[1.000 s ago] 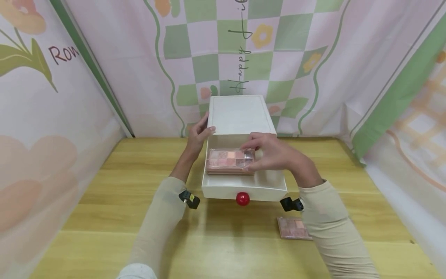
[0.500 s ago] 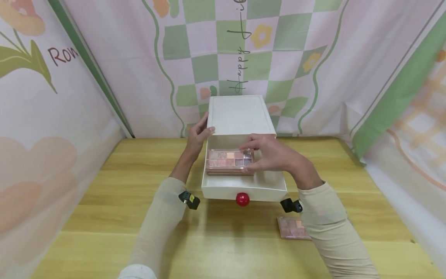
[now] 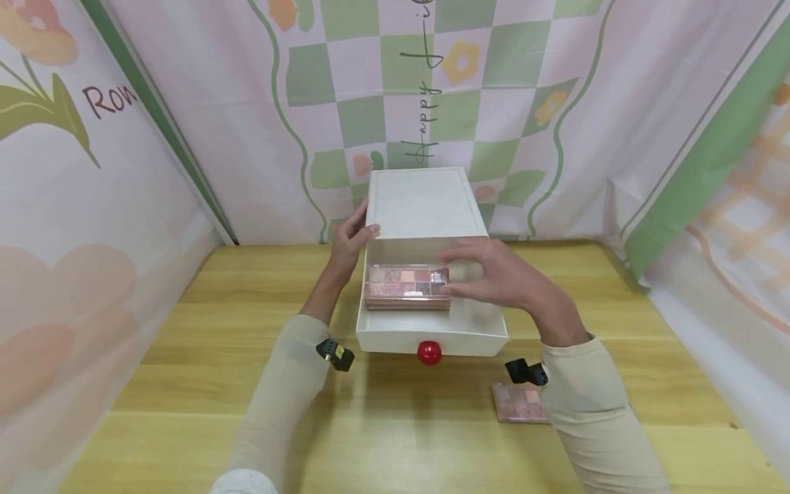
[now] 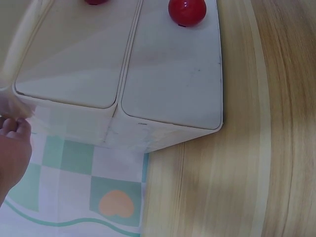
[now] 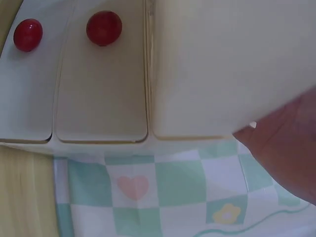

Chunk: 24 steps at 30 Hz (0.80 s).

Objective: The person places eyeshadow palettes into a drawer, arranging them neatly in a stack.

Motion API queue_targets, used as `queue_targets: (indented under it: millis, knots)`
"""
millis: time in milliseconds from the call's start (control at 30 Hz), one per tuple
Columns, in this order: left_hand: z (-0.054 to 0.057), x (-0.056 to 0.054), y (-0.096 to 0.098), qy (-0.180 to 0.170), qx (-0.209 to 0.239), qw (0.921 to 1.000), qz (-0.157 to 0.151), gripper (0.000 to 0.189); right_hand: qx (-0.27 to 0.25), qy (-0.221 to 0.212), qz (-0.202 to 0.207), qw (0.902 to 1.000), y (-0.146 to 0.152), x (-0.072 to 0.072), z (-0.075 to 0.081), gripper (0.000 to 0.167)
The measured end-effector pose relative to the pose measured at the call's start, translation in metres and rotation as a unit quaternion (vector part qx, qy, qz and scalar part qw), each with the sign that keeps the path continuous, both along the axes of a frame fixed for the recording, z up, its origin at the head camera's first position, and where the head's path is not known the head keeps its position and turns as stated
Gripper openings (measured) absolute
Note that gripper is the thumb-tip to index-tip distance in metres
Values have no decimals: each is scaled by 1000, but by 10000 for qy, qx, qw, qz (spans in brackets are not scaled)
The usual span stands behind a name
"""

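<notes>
A white drawer cabinet (image 3: 426, 202) stands at the back of the table with its top drawer (image 3: 432, 341) pulled out. In that drawer, toward its left side, an eyeshadow palette (image 3: 407, 283) with a clear lid lies on top of another flat case. My left hand (image 3: 350, 248) grips the cabinet's left front corner, thumb at the top edge and fingers along the side. Over the drawer's right half is my right hand (image 3: 494, 276), thumb and fingers spread, the thumb tip right at the palette's right end. In the right wrist view the drawer's side hides those fingertips.
A second palette (image 3: 518, 403) lies on the wooden table (image 3: 395, 439) at front right, partly covered by my right sleeve. The open drawer's red knob (image 3: 429, 353) sticks out toward me. Lower drawers have red knobs (image 4: 187, 11) too. Patterned curtains (image 3: 524, 68) surround the table.
My right hand has loosened from the palette and drawn slightly right, its fingers spreading. The palette stays in the drawer; my left hand has not visibly moved.
</notes>
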State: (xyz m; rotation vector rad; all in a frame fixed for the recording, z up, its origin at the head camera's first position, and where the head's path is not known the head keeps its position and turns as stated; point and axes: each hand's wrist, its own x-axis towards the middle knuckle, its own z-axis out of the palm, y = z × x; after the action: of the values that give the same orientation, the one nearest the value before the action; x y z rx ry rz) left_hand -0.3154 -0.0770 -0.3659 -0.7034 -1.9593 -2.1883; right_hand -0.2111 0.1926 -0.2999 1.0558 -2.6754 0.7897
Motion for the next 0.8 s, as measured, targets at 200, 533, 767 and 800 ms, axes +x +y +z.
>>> queue_targets:
  millis: [200,533,767,800]
  knots:
    - [0,1,0,80,72,9999,-13,77,-396,540,-159,9976,11,13,-8,32]
    - [0,0,1,33,113,9999,13,73,-1920,1730,-282,9656,38,34,-29,24]
    - [2,2,2,6,87,10000,40,72,-2093,1558,-642,9632,68,51,-47,32]
    - [2,2,1,-14,88,9999,57,72,-2062,1512,-692,9643,72,54,-51,33]
